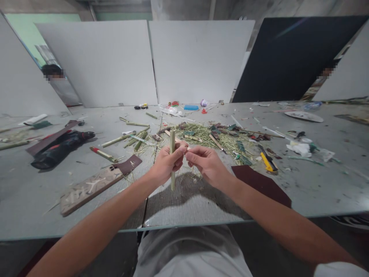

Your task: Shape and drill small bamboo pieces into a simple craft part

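Observation:
My left hand is closed around a pale green plant stalk, held upright above the near middle of the table. Close beside it, my right hand is pinched, its fingertips almost meeting my left thumb. Whatever lies between those fingertips is too small to make out. Behind both hands spreads a heap of green shavings, with dark scraps mixed in. A small wooden-handled carving knife lies at the heap's near side. Dark maroon sandpaper rests under my right forearm.
To the left lie a black power drill, a phone and several cut stalks. A yellow utility knife is on the right. White panels and a black panel stand along the back; people are partly visible behind them.

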### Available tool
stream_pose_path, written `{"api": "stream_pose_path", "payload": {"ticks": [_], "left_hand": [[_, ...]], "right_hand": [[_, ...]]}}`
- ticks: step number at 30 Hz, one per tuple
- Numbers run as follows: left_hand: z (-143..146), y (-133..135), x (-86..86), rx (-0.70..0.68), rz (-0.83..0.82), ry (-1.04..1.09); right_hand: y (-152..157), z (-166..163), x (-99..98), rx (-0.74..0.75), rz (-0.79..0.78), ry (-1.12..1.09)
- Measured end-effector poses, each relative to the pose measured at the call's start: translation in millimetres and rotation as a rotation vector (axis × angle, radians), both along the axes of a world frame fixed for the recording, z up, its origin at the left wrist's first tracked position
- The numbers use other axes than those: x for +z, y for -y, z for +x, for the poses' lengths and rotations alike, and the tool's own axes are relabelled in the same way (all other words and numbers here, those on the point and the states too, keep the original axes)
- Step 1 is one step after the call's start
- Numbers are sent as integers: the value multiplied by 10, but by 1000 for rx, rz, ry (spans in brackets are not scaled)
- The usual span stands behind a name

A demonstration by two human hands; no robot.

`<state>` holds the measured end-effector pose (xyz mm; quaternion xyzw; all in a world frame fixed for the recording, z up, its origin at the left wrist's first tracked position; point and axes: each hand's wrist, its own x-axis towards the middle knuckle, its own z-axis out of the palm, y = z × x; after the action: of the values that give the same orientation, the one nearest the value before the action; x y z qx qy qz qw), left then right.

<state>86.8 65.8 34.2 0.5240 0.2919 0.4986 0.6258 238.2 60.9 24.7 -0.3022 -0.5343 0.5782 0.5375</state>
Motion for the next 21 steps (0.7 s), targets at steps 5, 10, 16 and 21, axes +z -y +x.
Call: {"api": "stream_pose_path", "payload": {"ticks": [5,10,16,21], "left_hand": [[15,-6,-45,26,31,11],[40,8,-71,79,50,6],[60,24,-74,159,105,-18],[59,14,-89,145,99,-29]], "right_hand": [[-1,-43,-16,-6,-46,-20],[-1,-70,-42,3,-56,-39],[2,-71,-71,23,22,49],[-5,-66,-83,75,47,44]]}}
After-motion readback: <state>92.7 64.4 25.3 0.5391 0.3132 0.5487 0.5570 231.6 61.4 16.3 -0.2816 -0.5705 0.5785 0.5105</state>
